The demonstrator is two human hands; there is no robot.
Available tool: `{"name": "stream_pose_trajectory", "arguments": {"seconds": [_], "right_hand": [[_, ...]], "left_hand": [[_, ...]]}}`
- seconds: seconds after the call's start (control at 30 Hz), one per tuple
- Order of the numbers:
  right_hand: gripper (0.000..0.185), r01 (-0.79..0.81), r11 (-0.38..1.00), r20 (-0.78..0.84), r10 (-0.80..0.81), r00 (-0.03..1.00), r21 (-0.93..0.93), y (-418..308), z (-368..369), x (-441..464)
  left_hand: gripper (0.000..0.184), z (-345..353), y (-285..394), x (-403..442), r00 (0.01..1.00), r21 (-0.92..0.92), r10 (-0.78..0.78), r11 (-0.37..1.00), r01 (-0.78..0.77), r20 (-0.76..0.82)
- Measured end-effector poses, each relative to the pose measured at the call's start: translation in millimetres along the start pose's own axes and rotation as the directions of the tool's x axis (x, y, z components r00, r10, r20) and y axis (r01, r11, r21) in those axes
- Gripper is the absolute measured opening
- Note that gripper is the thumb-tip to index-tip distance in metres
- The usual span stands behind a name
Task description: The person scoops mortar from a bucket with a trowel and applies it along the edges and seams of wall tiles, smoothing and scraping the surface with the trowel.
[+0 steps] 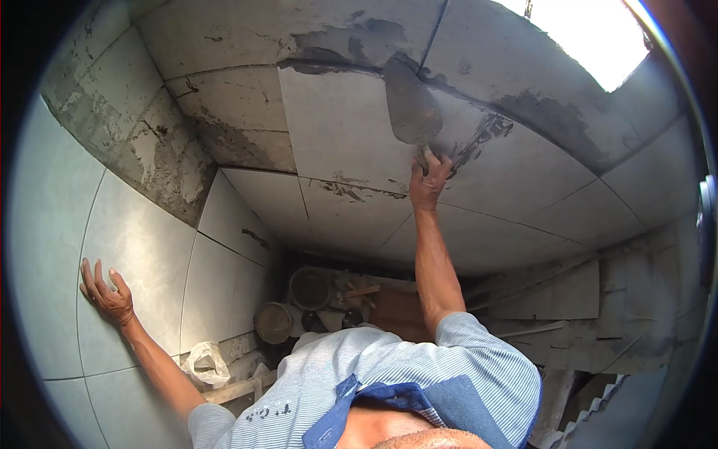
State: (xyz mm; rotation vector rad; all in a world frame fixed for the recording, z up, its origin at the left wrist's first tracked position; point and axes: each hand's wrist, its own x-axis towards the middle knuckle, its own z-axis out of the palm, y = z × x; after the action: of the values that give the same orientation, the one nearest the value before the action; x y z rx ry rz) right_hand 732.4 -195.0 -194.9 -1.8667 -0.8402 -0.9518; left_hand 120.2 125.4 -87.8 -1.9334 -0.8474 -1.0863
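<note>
My right hand (428,182) is raised and wrapped round the handle of a trowel (411,105). The trowel's broad grey blade lies against the upper edge of the wall tiles (340,120), beside dark wet mortar (550,123) smeared along the top of the tile row. Dark smears also mark the tile face right of the blade. On the left, my left hand (109,294) rests with fingers spread on a glossy tile (138,247) of the side wall and holds nothing.
Below are two round buckets (274,322) (310,288), a white bag (206,365) and a wooden plank (238,388). Bare rough wall (161,150) shows in the upper left corner. A bright opening (591,37) is at the upper right, with boards (553,293) lower down.
</note>
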Motion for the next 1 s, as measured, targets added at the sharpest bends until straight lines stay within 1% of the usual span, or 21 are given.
{"name": "stream_pose_trajectory", "arguments": {"seconds": [0.07, 0.1, 0.17, 0.23, 0.3, 0.33, 0.37, 0.4, 0.43, 0.47, 0.5, 0.57, 0.6, 0.67, 0.7, 0.77, 0.8, 0.87, 0.9, 0.97, 1.0], "right_hand": [[0.045, -0.027, 0.991, -0.049, 0.034, 0.998, 0.129, -8.0, -6.4, -12.2], [0.045, -0.031, 0.991, -0.053, 0.038, 0.998, 0.128, -12.6, -14.9, -19.4], [0.041, -0.084, 0.964, 0.023, 0.081, 0.996, 0.252, -21.1, -41.0, -32.9], [0.041, -0.092, 0.963, 0.051, 0.082, 0.995, 0.253, -30.6, -66.3, -43.8], [0.042, -0.104, 0.963, 0.076, 0.088, 0.993, 0.248, -30.3, -67.6, -45.0], [0.044, -0.213, 0.882, 0.091, 0.193, 0.977, 0.419, -27.7, -60.0, -45.0], [0.046, -0.312, 0.759, 0.123, 0.297, 0.947, 0.572, -25.9, -53.7, -46.7], [0.046, -0.318, 0.761, 0.112, 0.311, 0.944, 0.565, -42.4, -54.7, -37.3], [0.047, -0.461, 0.572, 0.227, 0.434, 0.872, 0.678, -73.9, -59.2, -15.6], [0.047, -0.565, 0.344, 0.352, 0.515, 0.781, 0.75, -96.3, -60.2, 2.7], [0.047, -0.558, 0.347, 0.334, 0.529, 0.78, 0.754, -105.4, -57.3, 13.5], [0.042, -0.488, 0.24, 0.317, 0.512, 0.798, 0.839, -114.9, -49.4, 28.8], [0.042, -0.488, 0.242, 0.31, 0.525, 0.793, 0.839, -115.5, -42.5, 34.6], [0.045, -0.49, 0.074, 0.378, 0.539, 0.753, 0.869, -114.0, -31.4, 44.2], [0.045, -0.487, 0.077, 0.372, 0.546, 0.751, 0.87, -114.9, -30.5, 38.6], [0.044, -0.621, 0.102, 0.465, 0.57, 0.677, 0.777, -115.3, -28.3, 16.5], [0.046, -0.648, 0.075, 0.508, 0.555, 0.659, 0.758, -116.9, -33.5, 0.4], [0.046, -0.725, 0.047, 0.571, 0.582, 0.579, 0.687, -119.5, -47.8, -30.9], [0.046, -0.725, 0.05, 0.567, 0.586, 0.578, 0.687, -120.0, -58.9, -45.9], [0.046, -0.831, 0.114, 0.598, 0.641, 0.48, 0.545, -116.2, -80.1, -66.5], [0.046, -0.824, 0.119, 0.595, 0.636, 0.491, 0.553, -111.8, -84.9, -68.0]], "left_hand": [[0.03, -2.7, -0.5, 1.2, 1.0, 0.003, 0.011, 1.0, -0.011, -0.004], [0.03, -1.8, -0.3, 0.6, 1.0, 0.008, 0.016, 1.0, -0.016, -0.01], [0.029, -1.5, 0.6, 0.5, 1.0, 0.011, 0.02, 1.0, -0.02, -0.018], [0.029, -1.4, 1.5, 1.1, 0.999, 0.009, 0.018, 1.0, -0.018, -0.027], [0.028, -0.9, 0.5, 0.3, 0.999, 0.011, 0.021, 1.0, -0.02, -0.041], [0.028, -0.6, 0.6, 0.4, 0.998, 0.011, 0.028, 1.0, -0.028, -0.048], [0.028, -1.0, 0.7, 0.8, 0.998, 0.001, 0.038, 0.999, -0.038, -0.052], [0.028, -1.7, 0.7, 1.3, 0.998, -0.003, 0.046, 0.999, -0.047, -0.051], [0.028, -1.0, -0.6, 1.7, 0.997, -0.009, 0.056, 0.998, -0.057, -0.053], [0.028, 0.2, -2.1, 0.2, 0.997, 0.001, 0.054, 0.999, -0.054, -0.046], [0.028, 2.0, -2.8, 0.3, 0.996, -0.012, 0.065, 0.998, -0.066, -0.06], [0.028, 1.2, -3.3, -1.1, 0.997, 0.011, 0.059, 0.998, -0.059, -0.046], [0.027, 0.9, -3.1, -2.2, 0.998, 0.038, 0.048, 0.998, -0.047, -0.036], [0.027, -0.2, -1.5, -0.2, 0.998, 0.023, 0.055, 0.998, -0.054, -0.04], [0.027, -0.4, -0.8, 1.1, 0.998, 0.018, 0.052, 0.999, -0.051, -0.044], [0.027, 1.3, -1.2, 3.3, 0.995, -0.002, 0.067, 0.998, -0.068, -0.07], [0.027, 1.9, -1.0, 3.2, 0.993, -0.016, 0.076, 0.997, -0.078, -0.089], [0.027, 1.1, -1.0, 1.3, 0.996, -0.008, 0.061, 0.998, -0.061, -0.073], [0.026, 1.3, -0.4, 0.5, 0.997, 0.004, 0.042, 0.999, -0.042, -0.059], [0.026, 1.4, 0.1, 0.6, 0.997, -0.001, 0.044, 0.999, -0.044, -0.067], [0.026, 1.9, 1.2, 1.2, 0.996, 0.004, 0.044, 0.999, -0.043, -0.078]]}}
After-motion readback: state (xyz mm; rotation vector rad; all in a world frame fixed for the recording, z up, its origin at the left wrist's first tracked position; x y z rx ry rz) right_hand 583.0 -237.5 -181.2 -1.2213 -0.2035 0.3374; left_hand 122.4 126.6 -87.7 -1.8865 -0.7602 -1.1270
